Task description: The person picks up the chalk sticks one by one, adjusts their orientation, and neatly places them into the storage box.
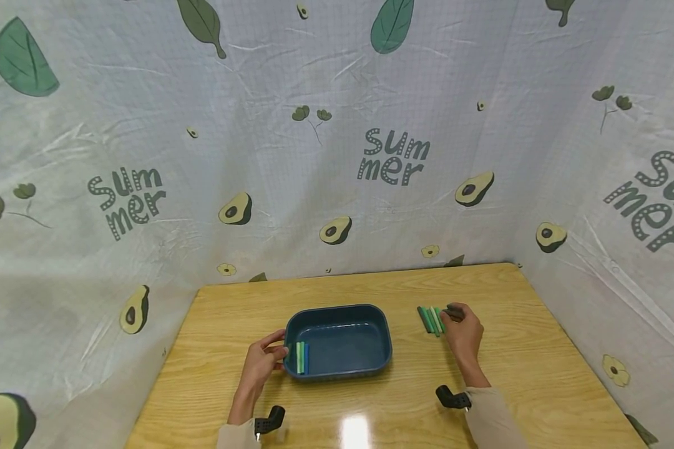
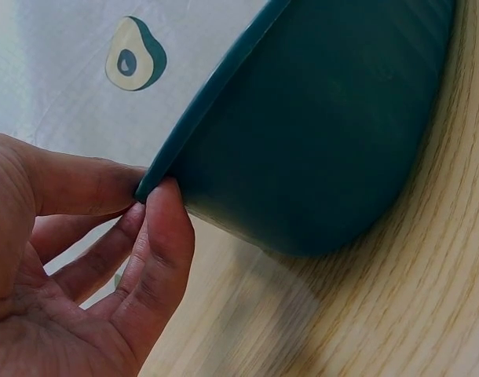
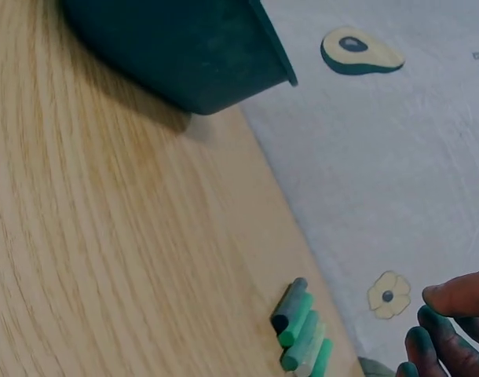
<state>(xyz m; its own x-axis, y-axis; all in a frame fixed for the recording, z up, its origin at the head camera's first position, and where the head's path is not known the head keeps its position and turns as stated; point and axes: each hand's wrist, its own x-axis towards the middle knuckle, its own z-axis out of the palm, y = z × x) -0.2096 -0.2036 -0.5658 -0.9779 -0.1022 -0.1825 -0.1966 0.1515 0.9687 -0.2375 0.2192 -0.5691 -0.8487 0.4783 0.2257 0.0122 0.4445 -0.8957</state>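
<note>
My left hand (image 1: 263, 360) pinches the left rim of a deep, dark blue tray (image 1: 348, 347). In the left wrist view, thumb and fingers grip the tray's edge (image 2: 194, 122) from both sides. Several chalk-like sticks (image 1: 300, 358), green, pale green and blue, stand side by side at the tray's left end. Right of the tray, more green and dark sticks (image 1: 425, 319) lie in a row on the table. My right hand (image 1: 465, 333) is over that row's right end, fingers bent. Its fingertips (image 3: 433, 320) are stained dark green, and no stick shows between them.
The wooden table (image 1: 404, 399) carries the tray and the sticks. A pale printed sheet (image 1: 281, 187) hangs behind and along both sides of it. A black wrist camera (image 1: 452, 397) sits on the right sleeve, another (image 1: 269, 421) on the left.
</note>
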